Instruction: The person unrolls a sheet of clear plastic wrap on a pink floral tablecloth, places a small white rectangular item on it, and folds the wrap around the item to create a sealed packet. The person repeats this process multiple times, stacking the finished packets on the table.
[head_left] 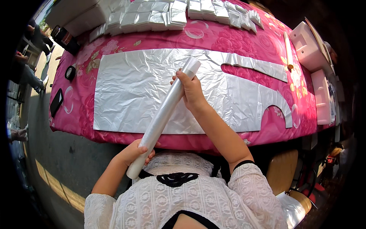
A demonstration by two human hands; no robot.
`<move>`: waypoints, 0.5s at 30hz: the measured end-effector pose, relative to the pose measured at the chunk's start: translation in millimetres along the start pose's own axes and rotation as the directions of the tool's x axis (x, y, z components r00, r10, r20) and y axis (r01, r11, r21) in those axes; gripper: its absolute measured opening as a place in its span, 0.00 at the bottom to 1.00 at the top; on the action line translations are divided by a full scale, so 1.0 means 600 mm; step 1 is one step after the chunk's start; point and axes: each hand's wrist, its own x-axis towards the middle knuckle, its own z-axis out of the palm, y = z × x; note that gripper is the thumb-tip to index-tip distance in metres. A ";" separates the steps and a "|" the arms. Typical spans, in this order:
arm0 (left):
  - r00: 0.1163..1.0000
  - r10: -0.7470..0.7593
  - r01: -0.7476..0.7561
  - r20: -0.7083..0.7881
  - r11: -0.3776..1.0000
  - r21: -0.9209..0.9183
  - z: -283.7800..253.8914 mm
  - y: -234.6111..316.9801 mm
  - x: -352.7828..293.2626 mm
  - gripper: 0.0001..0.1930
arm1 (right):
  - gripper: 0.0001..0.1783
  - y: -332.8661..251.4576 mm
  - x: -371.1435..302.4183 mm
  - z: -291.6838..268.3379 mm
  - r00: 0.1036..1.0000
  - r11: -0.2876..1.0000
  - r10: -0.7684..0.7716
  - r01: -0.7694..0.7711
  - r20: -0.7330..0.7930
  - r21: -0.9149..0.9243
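Observation:
A long roll of clear plastic film (162,112) slants across in front of me, its upper end over the table and its lower end near my body. My right hand (189,88) is wrapped round it near the upper end. Lower down, my left hand (138,152) grips it close to the bottom end. Beneath the roll, a large crinkled silver-white plastic sheet (126,91) lies flat, shaped like a vest-style bag with two curved strips pointing right. Part of the sheet is hidden behind the roll and my right hand.
On the pink flowered tablecloth (198,140), stacks of folded silvery packets (148,17) line the far edge. A dark bottle or jar (65,39), a black tape roll (70,72) and a phone (56,102) lie left. Foam boxes (308,47) and a thin tube (288,50) stand right. People (32,76) are at far left.

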 end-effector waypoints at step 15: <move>0.990 -0.124 0.134 0.065 0.977 -0.168 -0.026 -0.050 -0.019 0.33 | 0.10 -0.087 0.053 -0.104 0.878 0.708 0.370 -0.054 0.305 -0.704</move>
